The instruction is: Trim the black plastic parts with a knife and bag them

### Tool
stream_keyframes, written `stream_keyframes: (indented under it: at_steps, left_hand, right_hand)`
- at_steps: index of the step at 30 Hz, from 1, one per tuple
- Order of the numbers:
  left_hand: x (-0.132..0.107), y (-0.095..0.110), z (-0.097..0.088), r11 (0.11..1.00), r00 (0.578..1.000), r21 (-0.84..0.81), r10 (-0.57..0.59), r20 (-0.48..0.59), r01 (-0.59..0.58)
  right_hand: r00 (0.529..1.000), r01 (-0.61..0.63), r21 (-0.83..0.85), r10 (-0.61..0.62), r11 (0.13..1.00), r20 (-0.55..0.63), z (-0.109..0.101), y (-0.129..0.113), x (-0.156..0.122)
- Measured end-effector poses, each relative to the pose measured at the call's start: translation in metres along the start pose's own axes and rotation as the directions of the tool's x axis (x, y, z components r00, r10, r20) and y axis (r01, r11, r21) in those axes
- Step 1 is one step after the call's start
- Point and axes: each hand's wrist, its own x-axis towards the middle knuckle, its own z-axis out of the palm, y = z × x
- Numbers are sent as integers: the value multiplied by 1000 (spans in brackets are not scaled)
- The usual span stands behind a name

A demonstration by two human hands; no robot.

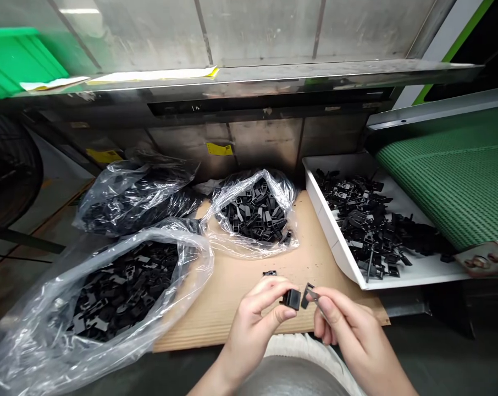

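My left hand (257,313) pinches a small black plastic part (291,298) between thumb and fingers, low in the middle of the view. My right hand (339,322) pinches a second, thinner black clip-like part (308,294) right beside it; the two parts nearly touch. Both hands hover over the near edge of a brown cardboard sheet (232,291). One loose black part (269,273) lies on the cardboard just beyond my left hand.
Three clear plastic bags of black parts sit on the left and centre: near left (109,297), far left (133,195), centre (255,212). A white tray (335,242) of black parts stands at right beside a green conveyor belt (451,176). A green bin (14,60) rests on the metal shelf.
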Motion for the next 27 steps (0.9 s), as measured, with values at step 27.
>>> stream_keyframes:
  at_steps: [27]
  left_hand:
    - [12,-12,-6,985,985,-3,-173,-20,173]
  right_hand:
    - [966,-252,221,231,942,114,12,1,30]
